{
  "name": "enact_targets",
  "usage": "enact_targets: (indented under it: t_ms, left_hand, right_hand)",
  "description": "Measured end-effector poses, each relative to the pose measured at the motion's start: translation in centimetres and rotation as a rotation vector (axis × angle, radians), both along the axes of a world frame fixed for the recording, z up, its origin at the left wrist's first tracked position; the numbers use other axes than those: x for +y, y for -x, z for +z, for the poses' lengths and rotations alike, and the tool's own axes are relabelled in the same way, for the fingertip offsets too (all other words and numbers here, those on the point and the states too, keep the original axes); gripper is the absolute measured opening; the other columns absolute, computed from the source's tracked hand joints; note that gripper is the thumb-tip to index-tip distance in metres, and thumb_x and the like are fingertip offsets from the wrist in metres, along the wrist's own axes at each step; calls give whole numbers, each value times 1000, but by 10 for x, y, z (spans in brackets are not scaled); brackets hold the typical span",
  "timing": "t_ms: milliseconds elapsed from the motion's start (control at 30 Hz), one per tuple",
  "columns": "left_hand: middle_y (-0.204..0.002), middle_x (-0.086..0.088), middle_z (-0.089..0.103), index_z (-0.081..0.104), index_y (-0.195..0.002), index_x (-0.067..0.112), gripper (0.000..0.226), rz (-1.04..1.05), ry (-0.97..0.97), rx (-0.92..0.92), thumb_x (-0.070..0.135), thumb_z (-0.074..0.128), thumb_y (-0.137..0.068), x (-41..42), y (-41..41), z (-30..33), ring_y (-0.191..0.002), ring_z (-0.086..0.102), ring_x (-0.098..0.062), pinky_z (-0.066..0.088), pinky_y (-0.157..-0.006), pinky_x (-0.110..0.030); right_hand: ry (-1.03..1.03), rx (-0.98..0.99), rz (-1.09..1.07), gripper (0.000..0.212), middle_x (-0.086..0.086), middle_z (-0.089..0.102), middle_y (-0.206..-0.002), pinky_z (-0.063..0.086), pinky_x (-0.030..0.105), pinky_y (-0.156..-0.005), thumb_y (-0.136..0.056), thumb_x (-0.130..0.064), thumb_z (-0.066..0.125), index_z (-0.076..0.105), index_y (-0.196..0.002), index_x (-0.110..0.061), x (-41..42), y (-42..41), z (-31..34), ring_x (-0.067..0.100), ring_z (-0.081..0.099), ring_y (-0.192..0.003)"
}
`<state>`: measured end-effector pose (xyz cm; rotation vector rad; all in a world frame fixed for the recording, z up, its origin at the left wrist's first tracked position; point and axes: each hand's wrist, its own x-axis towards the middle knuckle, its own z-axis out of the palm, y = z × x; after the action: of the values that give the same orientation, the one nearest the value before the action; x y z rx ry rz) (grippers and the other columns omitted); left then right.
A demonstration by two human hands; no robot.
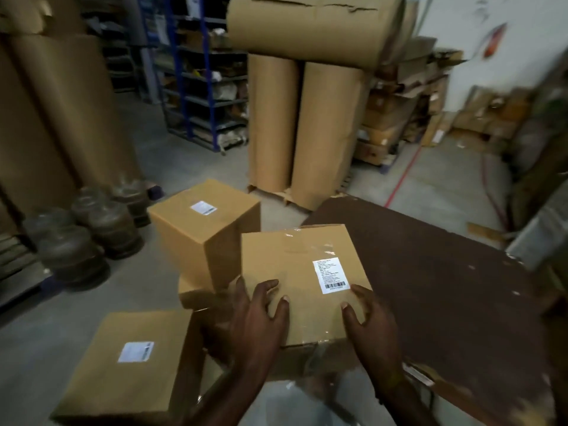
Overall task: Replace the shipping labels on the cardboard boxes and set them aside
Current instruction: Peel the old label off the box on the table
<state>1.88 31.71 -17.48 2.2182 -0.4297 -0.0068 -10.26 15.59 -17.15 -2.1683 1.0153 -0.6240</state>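
A taped cardboard box [295, 265] is in front of me, at the left edge of the brown table [430, 287]. A white barcode label [331, 275] sits on its top, near the right side. My left hand [261, 321] grips the box's near left edge, thumb and fingers spread over the top. My right hand [368, 321] grips the near right corner just below the label. Two more labelled boxes are to the left: a tall one [203, 229] behind and a flat one [129, 364] near me, each with a white label on top.
Large brown paper rolls [304, 130] stand on a pallet ahead, with more rolls at the far left. Dark round stacked items [89, 229] sit on the floor at left. Blue shelving [199, 72] is behind. Stacked cartons line the right wall.
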Motion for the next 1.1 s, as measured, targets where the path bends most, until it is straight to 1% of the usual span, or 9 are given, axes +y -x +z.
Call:
enact_targets:
  t_ms: [167, 233, 300, 467, 700, 800, 933, 1033, 1100]
  left_hand:
    - [-154, 3, 34, 58, -122, 44, 44, -157, -75, -35, 59, 47, -82, -94, -3, -12, -143, 31, -25, 45, -105, -50]
    - [-154, 5, 35, 57, -123, 44, 44, -204, -126, -67, 60, 46, -83, -130, -1, -10, -142, 32, -23, 33, -113, -46]
    - [-154, 8, 33, 56, -128, 43, 37, -265, -171, -51, 49, 57, -91, -165, 4, -6, -141, 33, -21, 19, -110, -33]
    - [-156, 7, 35, 60, -125, 40, 37, -403, -123, 3, 40, 64, -88, -248, 1, -22, -136, 44, -24, 42, -107, -38]
    - [-155, 9, 35, 60, -126, 41, 40, -447, -195, -36, 50, 58, -87, -307, 2, -39, -136, 44, -22, 44, -105, -42]
    - [-157, 7, 33, 59, -129, 40, 39, -462, -274, -90, 48, 58, -91, -316, -1, -43, -140, 39, -22, 36, -111, -42]
    - [-159, 3, 33, 54, -136, 40, 43, -551, -401, -221, 49, 51, -94, -332, -6, -44, -151, 16, -24, 14, -121, -44]
    - [-160, 0, 30, 51, -138, 35, 43, -682, -355, -163, 43, 54, -96, -354, -13, -40, -151, 16, -19, 14, -121, -34]
    - [-161, 1, 29, 50, -139, 32, 44, -749, -350, -158, 40, 56, -96, -370, -17, -36, -149, 22, -17, 16, -120, -31]
  right_hand:
    - [-32, 80, -174, 42, 13, 64, -120, 51, 40, -91, -93, -36, 62, 54, -135, -36, -59, 32, -17, 33, 59, -109]
    - [-32, 102, -221, 42, 13, 64, -118, 51, 40, -90, -93, -37, 61, 53, -135, -37, -86, 40, -21, 34, 60, -108]
    - [-41, 120, -258, 43, 14, 63, -120, 50, 39, -91, -94, -36, 60, 53, -137, -36, -115, 47, -23, 34, 59, -109]
    - [-59, 176, -318, 45, 14, 63, -120, 49, 37, -90, -96, -37, 58, 48, -140, -33, -178, 59, -36, 33, 58, -110]
    - [-65, 195, -318, 45, 13, 58, -128, 49, 40, -93, -98, -40, 56, 46, -141, -32, -217, 75, -55, 32, 58, -111]
    - [-42, 218, -304, 45, 11, 58, -127, 49, 39, -91, -96, -40, 58, 48, -139, -33, -226, 77, -51, 32, 59, -111]
    - [-18, 246, -314, 43, 9, 56, -128, 50, 43, -92, -93, -51, 52, 50, -134, -39, -247, 72, -54, 33, 56, -116]
    - [55, 202, -280, 35, 9, 57, -129, 50, 41, -90, -95, -48, 51, 57, -126, -34, -270, 62, -53, 31, 56, -113]
    - [95, 201, -239, 26, 10, 50, -137, 47, 38, -96, -99, -43, 53, 58, -123, -35, -286, 52, -51, 29, 51, -121]
